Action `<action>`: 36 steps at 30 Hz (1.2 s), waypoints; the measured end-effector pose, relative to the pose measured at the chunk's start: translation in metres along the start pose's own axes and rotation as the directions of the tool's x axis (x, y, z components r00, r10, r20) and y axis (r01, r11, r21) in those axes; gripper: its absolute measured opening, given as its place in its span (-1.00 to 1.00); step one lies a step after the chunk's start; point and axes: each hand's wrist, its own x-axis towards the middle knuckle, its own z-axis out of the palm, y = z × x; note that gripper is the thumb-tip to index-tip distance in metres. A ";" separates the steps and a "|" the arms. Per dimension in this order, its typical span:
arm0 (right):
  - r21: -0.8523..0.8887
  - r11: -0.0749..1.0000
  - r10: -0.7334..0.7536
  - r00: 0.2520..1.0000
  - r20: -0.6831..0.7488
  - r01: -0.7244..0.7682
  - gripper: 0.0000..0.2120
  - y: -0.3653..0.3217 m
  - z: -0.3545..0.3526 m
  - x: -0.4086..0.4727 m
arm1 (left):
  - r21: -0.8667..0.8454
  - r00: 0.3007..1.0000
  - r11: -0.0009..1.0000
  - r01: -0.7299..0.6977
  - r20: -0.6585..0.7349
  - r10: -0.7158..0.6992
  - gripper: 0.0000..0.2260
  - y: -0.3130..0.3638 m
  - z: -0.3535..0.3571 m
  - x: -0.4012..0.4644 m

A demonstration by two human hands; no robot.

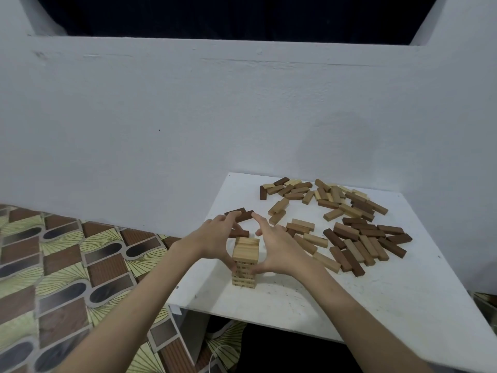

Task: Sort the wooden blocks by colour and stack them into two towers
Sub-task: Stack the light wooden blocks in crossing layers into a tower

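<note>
A light-block tower (243, 261) is steadied between the flat, straight-fingered left hand (215, 239) and right hand (274, 249) on the white table (376, 300), a dark tower (240, 222) is barely begun (behind it), and many loose blocks (347, 224) are left unsorted.

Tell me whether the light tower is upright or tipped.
Upright. The light tower stands straight on the white table, layers squared, with the left hand and right hand flanking its sides.
</note>
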 end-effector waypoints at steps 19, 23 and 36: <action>-0.056 0.998 0.009 1.000 -0.009 -0.009 0.04 0.001 0.007 0.012 | 0.067 1.000 0.998 -0.020 -0.005 0.020 -0.01 0.002 0.007 0.008; -0.054 0.998 0.029 1.000 -0.002 -0.029 0.06 0.002 0.009 0.014 | 0.048 1.000 0.999 -0.008 -0.003 0.008 -0.02 0.001 0.009 0.009; -0.020 1.000 0.007 1.000 0.018 -0.006 0.04 -0.001 0.001 0.009 | 0.055 1.000 0.998 -0.003 0.019 0.002 -0.02 0.004 0.007 0.011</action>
